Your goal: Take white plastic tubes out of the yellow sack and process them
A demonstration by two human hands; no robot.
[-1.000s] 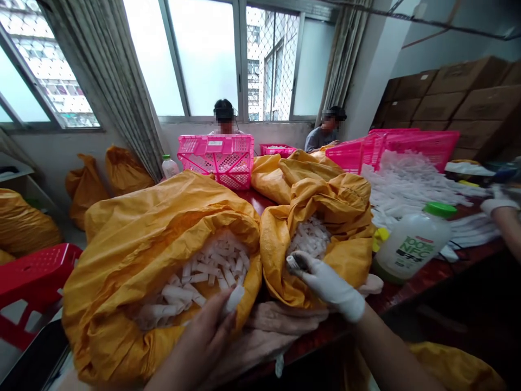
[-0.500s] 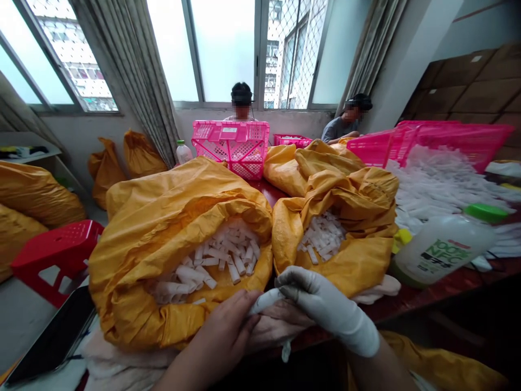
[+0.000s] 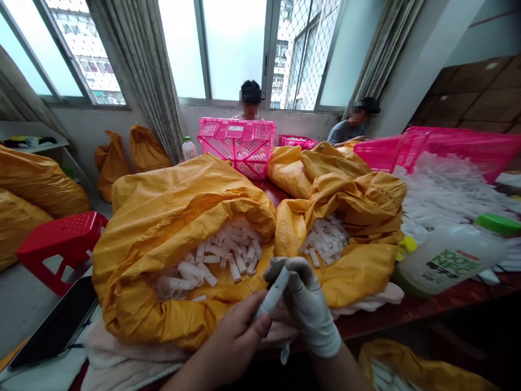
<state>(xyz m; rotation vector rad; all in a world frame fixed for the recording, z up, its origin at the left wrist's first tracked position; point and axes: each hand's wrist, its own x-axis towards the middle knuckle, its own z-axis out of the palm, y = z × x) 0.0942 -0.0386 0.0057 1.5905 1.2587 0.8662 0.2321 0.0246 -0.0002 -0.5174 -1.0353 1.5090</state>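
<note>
A white tube is held at a tilt between both hands, in front of two yellow sacks. My bare left hand is closed round its lower end. Around the upper end are the fingers of my right hand, which wears a white glove. Several short white tubes lie in the mouth of the large yellow sack on the left. More small white pieces fill the opening of the smaller yellow sack behind the right hand.
A plastic bottle with a green cap leans at right, near a white heap and pink baskets. A dark tablet and red stool are at left. Two people sit beyond the sacks.
The tube has swung from nearly level to steeply tilted. My right hand has turned upward and moved slightly left. White pieces now show in a sack at the lower right as the view shifts.
</note>
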